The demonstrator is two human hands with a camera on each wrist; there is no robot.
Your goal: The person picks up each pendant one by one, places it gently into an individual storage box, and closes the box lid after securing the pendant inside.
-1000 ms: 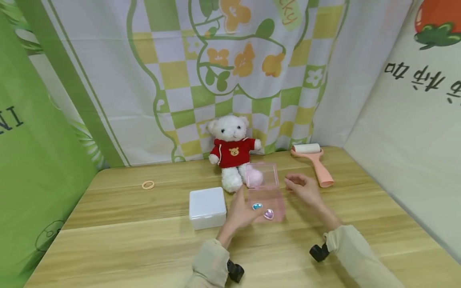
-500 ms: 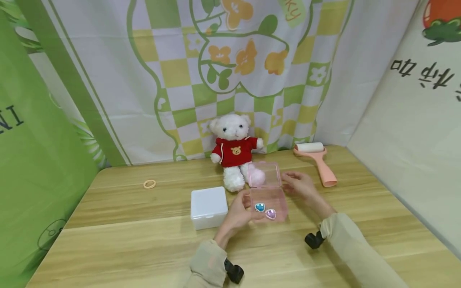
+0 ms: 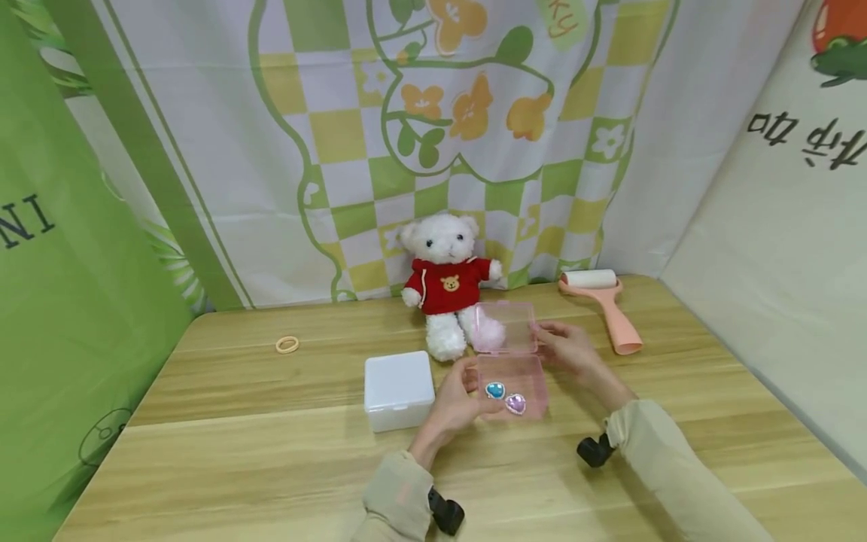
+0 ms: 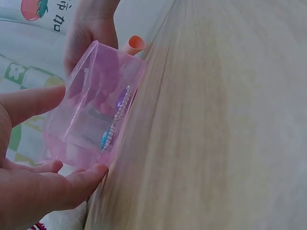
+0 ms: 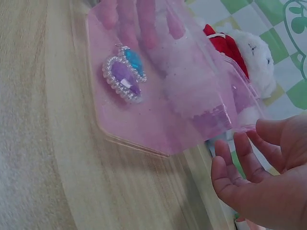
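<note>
A see-through pink plastic box point(image 3: 515, 367) stands with its hinged lid point(image 3: 518, 312) raised at the back. Inside lie a blue heart-shaped gem point(image 3: 495, 390) and a purple one point(image 5: 125, 81), both edged with small pearly beads. My left hand point(image 3: 457, 399) holds the box at its left side, thumb near the front and fingertips on the wall. At the lid's right edge, my right hand point(image 3: 572, 351) pinches the rim between thumb and finger, as the right wrist view shows; its other fingers are bent below.
Left of the pink box is a white lidded box point(image 3: 400, 391). A white teddy bear in a red hoodie point(image 3: 450, 286) sits behind, one foot seen through the lid. A pink-handled lint roller point(image 3: 603, 305) lies back right, a small tan ring point(image 3: 287, 345) far left.
My right hand has moved left onto the lid's edge. The left hand's fingers have come in against the box's left side. The head view has shifted slightly.
</note>
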